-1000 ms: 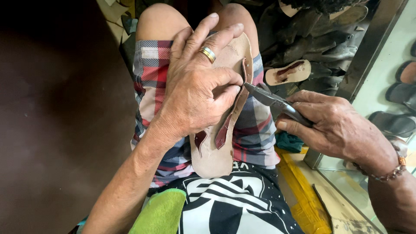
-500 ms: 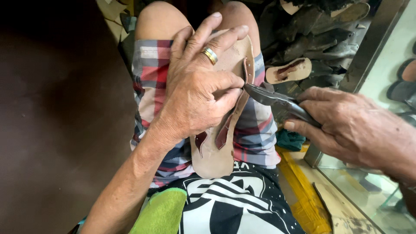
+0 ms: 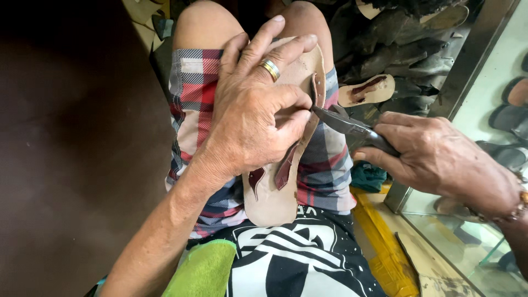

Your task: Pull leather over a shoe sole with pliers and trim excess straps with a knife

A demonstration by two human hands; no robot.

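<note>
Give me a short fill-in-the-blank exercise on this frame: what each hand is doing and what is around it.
1. The left hand, with a ring on one finger, presses a tan ____ down on the lap.
2. The right hand holds dark metal ____, tips at the strap.
3. The person wears ____ shorts in red, white and blue.
4. A green ____ lies at the bottom edge, by the left forearm.

Missing words: sandal; pliers; plaid; cloth

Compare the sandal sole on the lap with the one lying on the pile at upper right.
The sandal sole on the lap is held down by the left hand; the sole on the pile lies untouched. The lap sole runs lengthwise along the thighs, the pile sole lies crosswise. The right hand brings pliers to the lap sole's edge; nothing touches the other. Both are tan with dark red strap pieces.
</note>
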